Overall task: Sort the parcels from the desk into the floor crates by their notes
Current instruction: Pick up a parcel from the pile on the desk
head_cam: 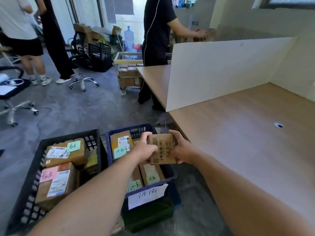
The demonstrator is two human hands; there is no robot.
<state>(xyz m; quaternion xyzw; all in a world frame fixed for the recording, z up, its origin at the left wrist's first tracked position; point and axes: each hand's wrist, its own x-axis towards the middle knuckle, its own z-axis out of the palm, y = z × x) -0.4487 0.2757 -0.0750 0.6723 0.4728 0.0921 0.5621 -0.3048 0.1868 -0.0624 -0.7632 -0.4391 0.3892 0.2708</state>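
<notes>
Crate sheet: A white paper sheet (146,195), hand-lettered, hangs on the near wall of the blue crate (136,129).
Hands: The left hand (144,149) and the right hand (182,150) each curl their fingers round one side of the same parcel.
Parcel: A small brown printed carton (162,149) is held between the two hands. It hangs over the right part of the blue crate, apart from the boxes below and just off the desk edge. No coloured note shows on the face in view.
Step in hand: Likely checking or placing. It would pay to turn the carton until its note reads, match that against the sheet, then lower it flat onto the stacked boxes, note up, and let go only once it rests.
Blue crate load: Boxes bearing green notes (120,152), lettered much like the sheet.
Black crate: Just beside on the left, the black crate (68,135) holds boxes, one with a pink note (48,174).
Desk: The wooden desk (247,133) runs along the right, behind a white divider (221,68).
Beyond: A person in black (156,31) handles boxes at the far desk.
</notes>
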